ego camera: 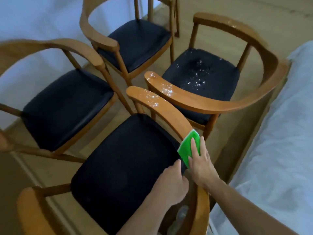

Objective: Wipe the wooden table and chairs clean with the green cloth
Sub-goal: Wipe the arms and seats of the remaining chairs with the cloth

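The room is dimly lit, with a cool bluish cast on the pale wall. Bright specular glints are seen on the wet armrests and on the far right chair's seat. Soft blur is spread over the whole frame. Straight lines are bent near the edges by the wide-angle lens. Shadows are faint and diffuse.

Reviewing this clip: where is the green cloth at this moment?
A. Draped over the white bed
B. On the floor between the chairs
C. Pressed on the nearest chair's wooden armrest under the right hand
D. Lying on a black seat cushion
C: the right hand lays its fingers over the green cloth on the nearest chair's armrest.
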{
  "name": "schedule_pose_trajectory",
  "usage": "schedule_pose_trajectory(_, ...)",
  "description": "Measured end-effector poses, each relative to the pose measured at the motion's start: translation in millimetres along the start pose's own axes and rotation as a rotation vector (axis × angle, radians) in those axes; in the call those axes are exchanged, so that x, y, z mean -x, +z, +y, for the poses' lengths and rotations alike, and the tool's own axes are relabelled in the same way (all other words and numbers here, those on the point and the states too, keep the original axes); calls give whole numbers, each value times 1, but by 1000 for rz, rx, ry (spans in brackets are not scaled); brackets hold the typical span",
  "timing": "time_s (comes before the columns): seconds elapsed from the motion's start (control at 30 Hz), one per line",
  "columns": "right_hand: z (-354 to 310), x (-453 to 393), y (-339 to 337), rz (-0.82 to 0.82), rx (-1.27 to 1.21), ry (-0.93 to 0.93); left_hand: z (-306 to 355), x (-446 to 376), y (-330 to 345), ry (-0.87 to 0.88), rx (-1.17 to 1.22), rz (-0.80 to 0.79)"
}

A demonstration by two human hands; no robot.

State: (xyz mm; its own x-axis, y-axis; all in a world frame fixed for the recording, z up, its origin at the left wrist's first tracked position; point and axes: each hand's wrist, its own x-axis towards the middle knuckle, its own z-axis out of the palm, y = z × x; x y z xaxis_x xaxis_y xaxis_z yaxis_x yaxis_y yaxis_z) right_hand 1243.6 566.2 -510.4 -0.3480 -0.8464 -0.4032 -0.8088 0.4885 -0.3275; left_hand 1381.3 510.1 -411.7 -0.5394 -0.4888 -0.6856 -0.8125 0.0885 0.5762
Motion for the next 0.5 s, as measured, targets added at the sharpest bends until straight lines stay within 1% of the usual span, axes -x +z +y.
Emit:
schedule_pose_trajectory(0.07,-1,22,10,-63,4,57,0,-6,-15,9,48,48)
schedule_pose_trajectory(0.13,1,24,16,-129,67,34,-1,-18,-30,-1,100,115)
schedule_pose_trajectory(0.2,6,1,9,-136,158,-13,-2,-34,-41,-49,169,163)
schedule_pose_trajectory(0.3,4,-51,-16,-48,257,-169,-6,-57,-45,-181,201,197)
schedule_pose_trajectory(0.37,0,-85,-36,8,310,-335,-2,-72,-43,-295,228,218)
schedule_pose_trajectory(0.43,-1,-110,-47,3,331,-487,12,-86,-40,-395,261,210)
schedule_pose_trajectory(0.5,-2,-133,-56,-39,346,-586,28,-100,-38,-453,262,217)
